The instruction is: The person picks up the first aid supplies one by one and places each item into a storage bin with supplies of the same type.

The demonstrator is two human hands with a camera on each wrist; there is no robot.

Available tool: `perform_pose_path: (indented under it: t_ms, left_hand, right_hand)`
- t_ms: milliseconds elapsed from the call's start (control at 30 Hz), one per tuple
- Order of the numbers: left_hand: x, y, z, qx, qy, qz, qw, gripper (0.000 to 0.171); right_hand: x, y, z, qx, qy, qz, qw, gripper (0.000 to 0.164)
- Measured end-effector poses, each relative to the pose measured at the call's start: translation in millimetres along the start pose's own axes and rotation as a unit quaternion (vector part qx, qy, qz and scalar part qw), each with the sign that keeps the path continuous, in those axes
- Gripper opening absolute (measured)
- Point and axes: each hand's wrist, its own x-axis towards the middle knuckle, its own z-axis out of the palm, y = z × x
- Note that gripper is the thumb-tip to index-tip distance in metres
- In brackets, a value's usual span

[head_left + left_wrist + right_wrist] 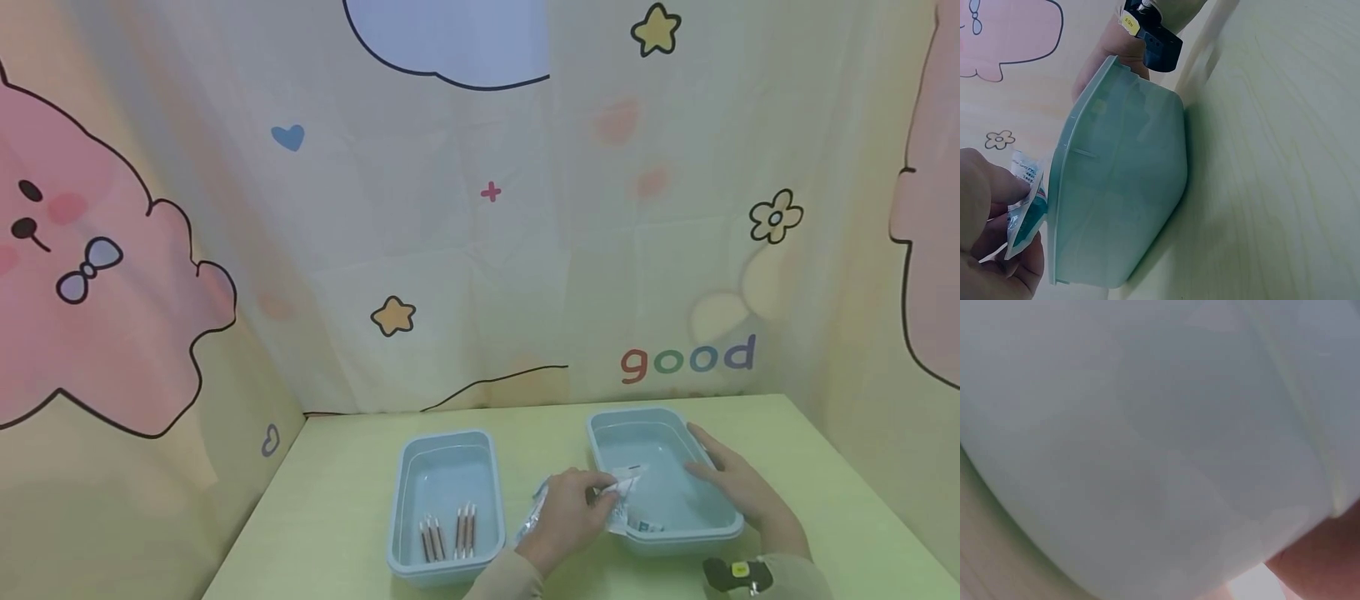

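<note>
My left hand [570, 510] pinches a small sachet [624, 493] by its edge, over the near left rim of the right-hand light blue plastic tray [682, 546]. Up close in the left wrist view, the sachet [1027, 215] shows a clear printed side and teal colour. My right hand [750, 492] holds that tray's right side, thumb over the rim and fingers along the outside. A small printed packet [647, 526] lies inside the tray at its near left corner. In the right wrist view, the tray's pale wall [1147, 456] fills most of the picture.
A second light blue tray [483, 442] stands to the left, holding several brown sticks [465, 533] with white tips. Between the trays lies a shiny silver wrapper [534, 510], partly behind my left hand. A patterned curtain [450, 208] closes off the back of the table [330, 492].
</note>
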Motion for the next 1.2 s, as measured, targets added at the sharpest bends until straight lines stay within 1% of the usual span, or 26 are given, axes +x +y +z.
perform_pose_path:
  t_ms: [100, 200, 400, 500, 800, 1033, 1200]
  left_hand:
    - [0.2, 0.1, 1.4, -0.002, -0.004, -0.006, 1.0000, 0.018]
    - [0.4, 0.3, 1.9, -0.005, -0.004, -0.003, 1.0000, 0.019]
    - [1.7, 0.0, 1.9, -0.001, 0.001, 0.018, 0.9998, 0.022]
    - [2.3, -1.1, 2.5, 0.002, -0.002, 0.026, 0.9996, 0.024]
    - [2.7, 1.8, 1.0, 0.007, -0.010, 0.025, 0.9996, 0.027]
    - [3.7, 0.8, 3.4, 0.003, -0.018, 0.010, 0.9998, 0.026]
    - [5.2, 1.1, 5.7, -0.003, -0.022, 0.009, 0.9997, 0.024]
  right_hand:
    - [0.2, 1.3, 0.2, -0.001, 0.000, 0.000, 1.000, 0.079]
    - [1.1, 3.1, 0.2, -0.001, 0.001, -0.001, 1.000, 0.079]
    - [1.7, 3.2, -1.1, -0.001, 0.003, -0.005, 1.000, 0.079]
    - [0.8, 2.1, -0.9, 0.000, 0.003, -0.006, 1.000, 0.078]
    - [0.6, 2.7, 0.0, -0.005, 0.002, 0.000, 1.000, 0.079]
    - [0.8, 3.8, -0.5, -0.002, 0.004, -0.005, 1.000, 0.078]
    - [0.5, 3.2, -0.3, 0.004, 0.002, -0.001, 1.000, 0.078]
